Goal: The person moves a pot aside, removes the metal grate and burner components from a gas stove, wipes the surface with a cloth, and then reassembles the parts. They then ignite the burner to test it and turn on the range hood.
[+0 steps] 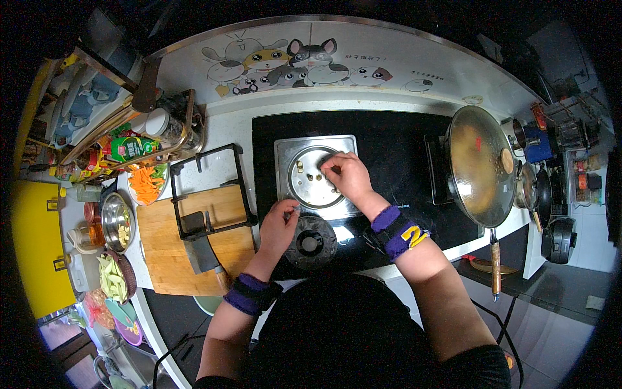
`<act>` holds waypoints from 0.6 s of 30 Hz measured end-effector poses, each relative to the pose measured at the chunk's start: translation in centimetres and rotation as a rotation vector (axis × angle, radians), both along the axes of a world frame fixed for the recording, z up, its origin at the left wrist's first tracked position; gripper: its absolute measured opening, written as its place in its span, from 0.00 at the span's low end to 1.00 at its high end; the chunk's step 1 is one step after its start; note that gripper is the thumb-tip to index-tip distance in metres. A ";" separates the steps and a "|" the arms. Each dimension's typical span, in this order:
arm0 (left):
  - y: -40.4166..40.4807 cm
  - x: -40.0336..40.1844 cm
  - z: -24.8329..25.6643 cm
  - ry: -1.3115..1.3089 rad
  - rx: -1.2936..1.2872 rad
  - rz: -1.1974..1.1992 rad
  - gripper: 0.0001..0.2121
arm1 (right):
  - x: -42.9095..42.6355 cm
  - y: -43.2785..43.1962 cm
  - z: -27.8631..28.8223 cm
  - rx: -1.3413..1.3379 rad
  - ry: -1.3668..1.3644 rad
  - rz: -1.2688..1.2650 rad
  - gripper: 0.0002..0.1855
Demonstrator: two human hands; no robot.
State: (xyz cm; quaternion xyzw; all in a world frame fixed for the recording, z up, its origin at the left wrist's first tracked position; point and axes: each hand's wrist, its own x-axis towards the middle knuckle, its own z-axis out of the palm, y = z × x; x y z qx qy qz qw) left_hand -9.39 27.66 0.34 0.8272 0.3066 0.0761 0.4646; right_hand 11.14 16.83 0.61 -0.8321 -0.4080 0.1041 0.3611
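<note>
My right hand (346, 176) reaches over the steel burner pan (317, 177) of a black glass gas hob (384, 146). Its fingers are bent together around something dark and small at the pan's right side, which I cannot make out. At the pan's lower left, my left hand (280, 226) has thumb and fingers nearly together, perhaps with something small and clear at the tips. A round black burner part (310, 243) lies on the hob just right of that hand. The square black pan support (250, 194) is off the burner, lying partly on a wooden cutting board (160, 262).
A cleaver (201, 255) lies on the board. Left are a plate of cut carrots (146, 185), a steel bowl (109, 223) and a basket of sliced vegetables (114, 277). A lidded wok (478, 167) stands on the right burner, its handle (495, 270) jutting over the counter edge.
</note>
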 end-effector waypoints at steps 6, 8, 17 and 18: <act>-0.1 1.5 -0.5 -0.090 0.013 -0.063 0.10 | 0.0 0.0 0.0 -0.031 0.027 -0.005 0.04; -0.4 2.0 -1.1 -0.074 -0.026 -0.095 0.11 | 0.0 -0.1 -0.2 -0.027 0.020 -0.007 0.04; -1.0 3.8 -2.1 -0.034 -0.035 -0.087 0.11 | 0.0 0.1 0.0 0.019 -0.040 0.012 0.03; -0.9 4.0 -1.4 -0.036 -0.014 -0.065 0.11 | 0.0 0.1 -0.1 0.030 -0.042 0.004 0.02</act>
